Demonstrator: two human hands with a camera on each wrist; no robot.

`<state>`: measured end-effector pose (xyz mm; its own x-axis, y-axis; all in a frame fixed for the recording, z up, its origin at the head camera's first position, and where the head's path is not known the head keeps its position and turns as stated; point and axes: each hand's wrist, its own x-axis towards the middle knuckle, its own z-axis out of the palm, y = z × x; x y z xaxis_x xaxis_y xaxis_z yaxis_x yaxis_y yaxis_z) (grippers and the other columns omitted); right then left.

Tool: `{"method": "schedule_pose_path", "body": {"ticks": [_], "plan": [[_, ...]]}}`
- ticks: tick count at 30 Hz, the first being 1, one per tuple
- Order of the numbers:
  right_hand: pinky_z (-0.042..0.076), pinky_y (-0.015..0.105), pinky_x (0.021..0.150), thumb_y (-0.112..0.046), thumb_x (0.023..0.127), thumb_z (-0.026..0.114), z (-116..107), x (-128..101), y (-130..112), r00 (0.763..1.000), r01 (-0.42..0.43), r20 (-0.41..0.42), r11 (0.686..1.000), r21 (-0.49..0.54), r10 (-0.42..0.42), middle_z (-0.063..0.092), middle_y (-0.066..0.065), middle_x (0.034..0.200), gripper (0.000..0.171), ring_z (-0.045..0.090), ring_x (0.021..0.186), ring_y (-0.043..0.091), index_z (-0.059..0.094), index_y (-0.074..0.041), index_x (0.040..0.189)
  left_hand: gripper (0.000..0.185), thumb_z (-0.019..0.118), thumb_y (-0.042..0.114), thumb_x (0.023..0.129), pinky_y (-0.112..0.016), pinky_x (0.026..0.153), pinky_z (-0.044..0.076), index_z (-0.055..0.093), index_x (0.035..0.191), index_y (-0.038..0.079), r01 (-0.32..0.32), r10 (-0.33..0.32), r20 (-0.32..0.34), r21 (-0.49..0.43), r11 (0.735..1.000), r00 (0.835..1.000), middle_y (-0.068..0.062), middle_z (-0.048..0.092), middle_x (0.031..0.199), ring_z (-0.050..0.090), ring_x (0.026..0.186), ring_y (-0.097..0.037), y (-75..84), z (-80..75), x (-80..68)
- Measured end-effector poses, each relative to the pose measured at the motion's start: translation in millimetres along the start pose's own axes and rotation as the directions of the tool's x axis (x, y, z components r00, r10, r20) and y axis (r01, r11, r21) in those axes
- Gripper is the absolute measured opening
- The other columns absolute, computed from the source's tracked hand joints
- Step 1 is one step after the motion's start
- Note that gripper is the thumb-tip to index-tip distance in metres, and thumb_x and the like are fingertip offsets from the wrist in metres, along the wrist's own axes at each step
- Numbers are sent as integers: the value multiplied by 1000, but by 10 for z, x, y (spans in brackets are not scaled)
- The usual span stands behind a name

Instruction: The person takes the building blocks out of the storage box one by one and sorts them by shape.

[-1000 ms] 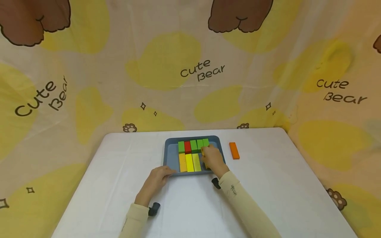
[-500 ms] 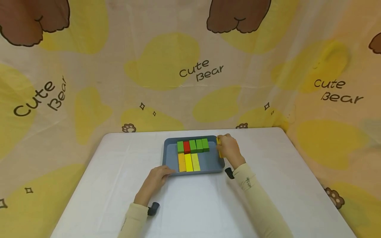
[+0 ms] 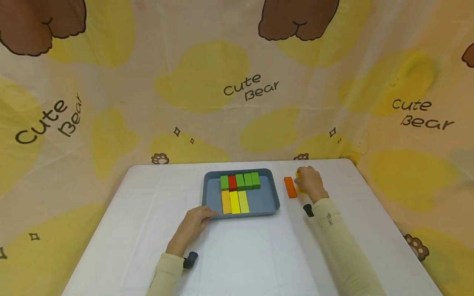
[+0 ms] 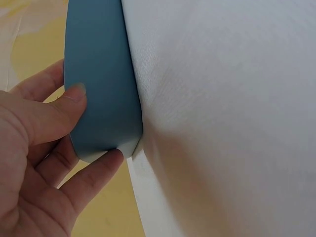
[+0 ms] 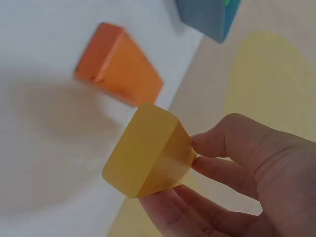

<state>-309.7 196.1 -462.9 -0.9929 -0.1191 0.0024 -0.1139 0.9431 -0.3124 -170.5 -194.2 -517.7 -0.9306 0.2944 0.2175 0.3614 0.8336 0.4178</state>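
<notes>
Head view: left hand [image 3: 194,224] grips the blue tray [image 3: 212,196] by its near corner, probably to keep it from sliding, while right hand [image 3: 309,182] pinches a yellow block [image 5: 148,155] — hovering just beside the orange block [image 3: 290,187] on the table [image 3: 240,255].

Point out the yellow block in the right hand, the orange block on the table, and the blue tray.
yellow block [image 5: 148,150], right wrist view, its near end face.
orange block [image 3: 290,187], head view, middle of its top face.
blue tray [image 3: 266,201], head view, bare floor near its right wall.
</notes>
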Motion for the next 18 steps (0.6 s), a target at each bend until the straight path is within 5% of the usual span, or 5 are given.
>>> {"method": "schedule_pose_path", "body": {"ticks": [9,18], "plan": [[51,54,96,-13,91,68,119,67,146,987,-101,126,995,28,96,63,27,116,40,57,101,39,59,7,124,27,70,-3,86,-29,80,59,79,100,18,-2,3,-6,10,1000,1000,4,72,89,67,86,-13,3,3,6],[50,54,98,-11,89,67,228,137,163,984,-78,165,996,42,70,62,27,117,42,57,101,39,58,8,126,29,69,-3,87,-29,81,59,78,103,19,16,-16,0,-31,999,1000,3,72,92,67,88,-12,-1,4,-25]]}}
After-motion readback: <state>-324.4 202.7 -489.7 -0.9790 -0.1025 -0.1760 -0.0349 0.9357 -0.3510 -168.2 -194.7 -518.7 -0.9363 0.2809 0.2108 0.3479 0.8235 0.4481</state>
